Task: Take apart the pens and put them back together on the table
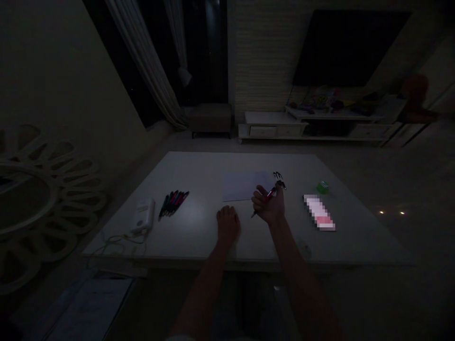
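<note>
My right hand (272, 206) is closed around a pen (270, 193) with a dark pink and black barrel, raised over the white table. The pen slants, its pointed end toward the lower left. Just beyond that hand are several small black clip-like pieces (279, 179), too dark to name surely. My left hand (228, 225) rests palm down on the table, fingers laid forward and holding nothing. A sheet of white paper (238, 185) lies ahead of both hands, partly covered by the right one. Off to the left, several coloured pens (173, 203) lie side by side.
On the white table (199, 166), a phone with a blurred lit screen (319, 212) and a small green object (323, 187) sit at right. A white device (143, 215) with cables (119, 239) stands at left. The room is dim.
</note>
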Demonstrator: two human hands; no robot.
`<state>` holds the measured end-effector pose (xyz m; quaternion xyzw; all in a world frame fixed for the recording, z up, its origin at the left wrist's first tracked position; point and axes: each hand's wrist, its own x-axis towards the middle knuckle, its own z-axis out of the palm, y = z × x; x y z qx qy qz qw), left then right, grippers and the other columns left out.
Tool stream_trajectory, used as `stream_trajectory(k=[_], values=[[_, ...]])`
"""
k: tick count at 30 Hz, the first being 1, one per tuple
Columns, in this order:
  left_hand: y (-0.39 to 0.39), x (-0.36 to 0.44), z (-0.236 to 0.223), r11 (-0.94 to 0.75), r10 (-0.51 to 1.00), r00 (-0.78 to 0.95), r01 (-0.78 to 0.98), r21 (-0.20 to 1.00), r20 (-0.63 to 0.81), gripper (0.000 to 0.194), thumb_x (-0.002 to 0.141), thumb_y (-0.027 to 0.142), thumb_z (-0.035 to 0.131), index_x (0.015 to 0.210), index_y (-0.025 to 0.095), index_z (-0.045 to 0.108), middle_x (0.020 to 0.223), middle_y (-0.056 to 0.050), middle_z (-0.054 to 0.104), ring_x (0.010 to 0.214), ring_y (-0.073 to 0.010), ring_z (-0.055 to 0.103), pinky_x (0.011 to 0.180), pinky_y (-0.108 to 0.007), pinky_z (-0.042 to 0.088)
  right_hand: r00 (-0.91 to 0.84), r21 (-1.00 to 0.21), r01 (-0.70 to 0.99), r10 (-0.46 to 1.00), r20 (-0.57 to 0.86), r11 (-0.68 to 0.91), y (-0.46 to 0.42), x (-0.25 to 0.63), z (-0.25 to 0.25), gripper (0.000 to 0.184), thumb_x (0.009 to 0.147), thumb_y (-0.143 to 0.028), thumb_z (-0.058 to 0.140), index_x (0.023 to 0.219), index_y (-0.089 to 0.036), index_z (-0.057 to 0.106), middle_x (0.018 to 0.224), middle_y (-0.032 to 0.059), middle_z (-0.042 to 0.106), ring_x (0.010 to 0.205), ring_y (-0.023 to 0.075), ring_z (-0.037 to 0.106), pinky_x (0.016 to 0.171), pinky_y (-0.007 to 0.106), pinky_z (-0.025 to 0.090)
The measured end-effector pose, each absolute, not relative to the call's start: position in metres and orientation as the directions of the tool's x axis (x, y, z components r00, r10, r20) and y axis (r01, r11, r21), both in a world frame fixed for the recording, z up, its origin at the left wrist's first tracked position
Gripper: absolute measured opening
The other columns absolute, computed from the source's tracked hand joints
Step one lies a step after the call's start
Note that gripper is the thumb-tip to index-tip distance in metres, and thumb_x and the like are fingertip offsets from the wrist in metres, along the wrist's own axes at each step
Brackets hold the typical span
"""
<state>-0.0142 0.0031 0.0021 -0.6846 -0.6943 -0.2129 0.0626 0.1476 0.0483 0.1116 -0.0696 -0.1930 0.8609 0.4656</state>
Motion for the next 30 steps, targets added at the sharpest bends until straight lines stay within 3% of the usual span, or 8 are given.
stream_trajectory(k=[12,16,24,27,30], values=[[0.019,-0.047,0.005,-0.158,0.947,0.116,0.98,0.118,0.301,0.04,0.092,0.027,0.036,0.13,0.019,0.044,0.118,-0.012,0.056,0.107,-0.0233,0.052,0.093,-0.04,0.039,-0.481,-0.391,-0.817,0.875,0.057,-0.424,0.045,0.165,0.117,0.046,0.08,-0.058,0.041,0.081,-0.018,0.063,0.054,-0.0049,0.031,0.047,0.0104,0.028,0.038,0.02,0.022],[0.027,-0.067,0.005,-0.154,0.93,0.103,0.981,0.12,0.354,0.042,0.091,0.029,0.039,0.132,0.021,0.043,0.139,-0.012,0.042,0.124,-0.0262,0.041,0.102,-0.046,0.032,-0.466,-0.454,-0.791,0.885,0.01,-0.411,0.055,0.163,0.122,0.055,0.077,-0.069,0.04,0.08,-0.018,0.063,0.053,-0.005,0.03,0.046,0.0104,0.028,0.038,0.02,0.022],[0.029,-0.065,-0.002,-0.121,0.956,0.06,0.972,0.201,0.286,0.042,0.09,0.034,0.04,0.131,0.025,0.046,0.141,-0.009,0.042,0.13,-0.0259,0.035,0.108,-0.05,0.024,-0.447,-0.531,-0.75,0.894,-0.033,-0.394,0.092,0.136,0.11,0.049,0.079,-0.064,0.041,0.076,-0.019,0.062,0.051,-0.0047,0.033,0.045,0.0105,0.03,0.037,0.02,0.022],[0.029,-0.064,-0.001,-0.11,0.962,0.052,0.972,0.207,0.269,0.043,0.09,0.035,0.04,0.131,0.025,0.045,0.141,-0.008,0.041,0.131,-0.0263,0.033,0.109,-0.051,0.022,-0.391,-0.614,-0.707,0.917,-0.075,-0.352,0.119,0.123,0.094,0.037,0.079,-0.053,0.051,0.065,-0.019,0.057,0.048,-0.005,0.036,0.042,0.0088,0.031,0.036,0.019,0.022],[0.029,-0.064,0.002,-0.105,0.965,0.049,0.972,0.209,0.257,0.043,0.09,0.035,0.04,0.132,0.025,0.044,0.142,-0.008,0.041,0.131,-0.0267,0.032,0.109,-0.051,0.021,-0.275,-0.78,-0.567,0.954,-0.121,-0.263,0.148,0.107,0.076,0.033,0.08,-0.044,0.051,0.059,-0.018,0.056,0.049,-0.001,0.049,0.044,0.0098,0.043,0.039,0.02,0.029]])
